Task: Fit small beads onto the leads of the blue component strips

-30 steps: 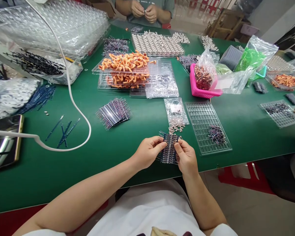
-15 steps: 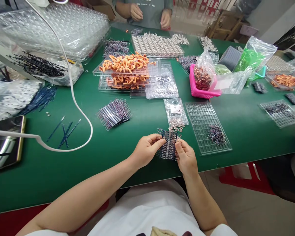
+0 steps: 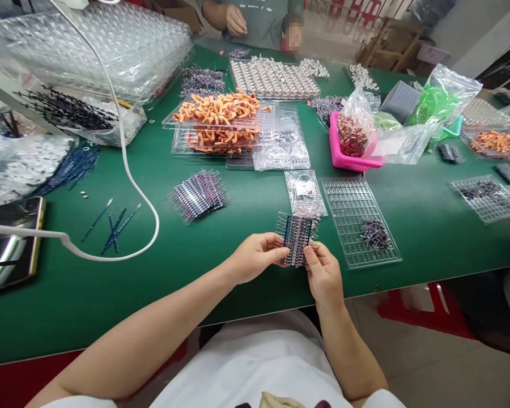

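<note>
A small dark circuit board panel (image 3: pixel 297 241), with rows of parts and thin wires sticking out of both sides, is held up between my hands. My left hand (image 3: pixel 259 256) pinches its left edge, thumb on the face. On the opposite edge, my right hand (image 3: pixel 323 269) grips it with the thumb on top; the fingers behind are hidden. Just beyond the panel lies a clear bag (image 3: pixel 305 190) with a white label, and small pale pieces near its mouth are partly covered. A clear slotted tray (image 3: pixel 344 209) to the right carries a heap of thin wired parts (image 3: pixel 374 234).
More wired panels (image 3: pixel 198 194) lie to the left. Orange curved pieces (image 3: pixel 221 107) fill stacked trays behind. A pink basket (image 3: pixel 357 164) stands at the back right. A white cable (image 3: pixel 127 164) loops across the left, near a phone (image 3: pixel 15 249). A person's hand (image 3: pixel 236 21) shows across the table.
The panel has risen slightly and moved away from me, covering more of the small pale pieces. My thumbs now sit lower on it. The view has shifted a little.
</note>
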### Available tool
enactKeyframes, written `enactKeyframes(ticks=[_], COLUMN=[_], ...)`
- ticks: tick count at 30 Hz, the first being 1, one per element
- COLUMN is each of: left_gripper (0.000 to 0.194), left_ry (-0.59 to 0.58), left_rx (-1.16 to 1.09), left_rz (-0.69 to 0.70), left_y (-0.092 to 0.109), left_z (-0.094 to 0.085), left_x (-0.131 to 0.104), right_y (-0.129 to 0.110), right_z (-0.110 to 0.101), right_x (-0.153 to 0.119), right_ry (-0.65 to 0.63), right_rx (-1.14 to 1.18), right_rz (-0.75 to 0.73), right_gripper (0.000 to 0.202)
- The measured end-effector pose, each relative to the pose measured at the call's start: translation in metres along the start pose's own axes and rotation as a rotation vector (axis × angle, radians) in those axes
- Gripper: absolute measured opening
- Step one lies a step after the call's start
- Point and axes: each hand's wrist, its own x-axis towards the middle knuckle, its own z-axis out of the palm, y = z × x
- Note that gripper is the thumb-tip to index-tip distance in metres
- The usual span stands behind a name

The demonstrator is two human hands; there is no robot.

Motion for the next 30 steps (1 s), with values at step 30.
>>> enactKeyframes(ticks=[30], left_gripper=[0.038], left_ry=[0.043], left_rx=[-0.114], left_rz=[0.011], left_y=[-0.005], left_z=[0.012], left_x=[-0.005], right_y=[0.004], right_z=[0.004], right_x=[0.0], right_ry=[-0.117], right_rx=[0.145], right_rz=[0.093], right_gripper=[0.033])
